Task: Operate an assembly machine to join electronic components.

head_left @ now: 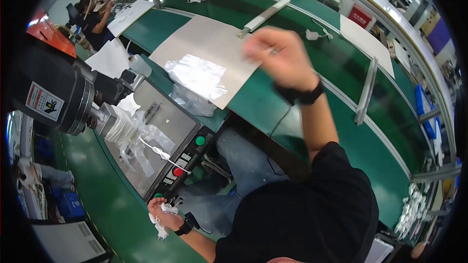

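Note:
My left hand (165, 216) is closed around a white plug adapter (160, 230) with a bundled white cord (169, 209), beside the near corner of the machine's control panel. A green button (159, 195) lies right by its fingertips. My right hand (285, 60) is raised over the green bench and blurred by motion; whether its fingers hold anything does not show. On the metal machine plate (168, 121), a coiled white cable (119, 129) sits under the black press head (58, 92) among clear plastic strips (141, 158). One white cable end (156, 151) trails over the panel.
Silvery-white plastic bags (197, 75) lie on a beige board (222, 41) beside the machine. Beyond runs a green conveyor (331, 63) with metal crossbars (368, 92) and a white plug with cord (314, 34). Other people sit along the line.

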Action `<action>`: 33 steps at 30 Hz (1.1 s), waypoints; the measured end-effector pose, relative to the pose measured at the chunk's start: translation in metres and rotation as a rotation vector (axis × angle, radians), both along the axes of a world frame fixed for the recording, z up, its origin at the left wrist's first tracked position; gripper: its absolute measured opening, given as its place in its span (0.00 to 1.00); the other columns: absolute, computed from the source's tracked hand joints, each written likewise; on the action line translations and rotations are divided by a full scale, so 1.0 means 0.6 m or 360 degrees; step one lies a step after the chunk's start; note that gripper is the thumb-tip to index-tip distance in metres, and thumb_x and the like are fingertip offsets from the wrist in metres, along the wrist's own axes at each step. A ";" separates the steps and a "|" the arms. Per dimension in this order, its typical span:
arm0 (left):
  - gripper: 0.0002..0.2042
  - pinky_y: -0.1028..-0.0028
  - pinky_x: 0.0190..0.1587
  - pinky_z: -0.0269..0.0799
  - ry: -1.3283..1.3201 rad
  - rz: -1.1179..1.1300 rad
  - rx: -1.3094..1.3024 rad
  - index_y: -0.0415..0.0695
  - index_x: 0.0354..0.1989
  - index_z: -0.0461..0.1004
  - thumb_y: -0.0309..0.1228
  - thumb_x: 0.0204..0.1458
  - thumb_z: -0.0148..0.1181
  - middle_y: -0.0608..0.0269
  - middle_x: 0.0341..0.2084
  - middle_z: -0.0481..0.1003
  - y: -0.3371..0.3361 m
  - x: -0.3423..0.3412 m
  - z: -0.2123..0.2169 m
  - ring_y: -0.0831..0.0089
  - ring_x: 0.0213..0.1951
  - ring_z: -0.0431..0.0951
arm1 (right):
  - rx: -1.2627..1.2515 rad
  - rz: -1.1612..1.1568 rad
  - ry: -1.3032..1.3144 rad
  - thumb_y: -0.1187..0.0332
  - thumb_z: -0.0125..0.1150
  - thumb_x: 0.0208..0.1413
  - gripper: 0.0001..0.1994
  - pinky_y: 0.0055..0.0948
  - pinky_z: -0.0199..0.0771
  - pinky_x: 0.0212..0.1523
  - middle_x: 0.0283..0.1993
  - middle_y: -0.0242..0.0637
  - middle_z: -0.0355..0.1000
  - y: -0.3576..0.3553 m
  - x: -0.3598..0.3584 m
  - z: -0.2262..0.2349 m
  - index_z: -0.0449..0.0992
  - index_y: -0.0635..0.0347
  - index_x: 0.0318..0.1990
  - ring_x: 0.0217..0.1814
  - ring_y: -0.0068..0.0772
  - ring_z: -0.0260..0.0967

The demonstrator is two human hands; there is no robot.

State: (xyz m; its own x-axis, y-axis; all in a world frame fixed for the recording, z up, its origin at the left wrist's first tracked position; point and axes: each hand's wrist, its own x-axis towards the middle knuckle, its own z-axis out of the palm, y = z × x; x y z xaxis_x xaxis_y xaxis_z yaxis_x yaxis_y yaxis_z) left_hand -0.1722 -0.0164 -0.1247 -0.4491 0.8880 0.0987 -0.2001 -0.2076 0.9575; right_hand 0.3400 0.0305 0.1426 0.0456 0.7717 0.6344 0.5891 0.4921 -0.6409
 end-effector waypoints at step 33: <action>0.18 0.74 0.35 0.76 -0.0963 -0.0810 -0.0422 0.38 0.59 0.67 0.34 0.65 0.51 0.58 0.32 0.78 0.212 0.136 0.158 0.70 0.30 0.79 | -0.0675 0.0623 0.0634 0.58 0.60 0.63 0.24 0.23 0.65 0.28 0.31 0.30 0.68 -0.068 0.152 -0.065 0.65 0.67 0.58 0.25 0.19 0.62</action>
State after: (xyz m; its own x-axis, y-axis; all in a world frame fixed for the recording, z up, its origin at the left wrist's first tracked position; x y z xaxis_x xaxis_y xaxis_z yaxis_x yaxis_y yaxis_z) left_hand -0.0906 0.1111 -0.0299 0.1051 0.9565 -0.2720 -0.7043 0.2647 0.6587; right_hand 0.4309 -0.0103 0.1038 -0.1199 0.9561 0.2674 0.1001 0.2796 -0.9549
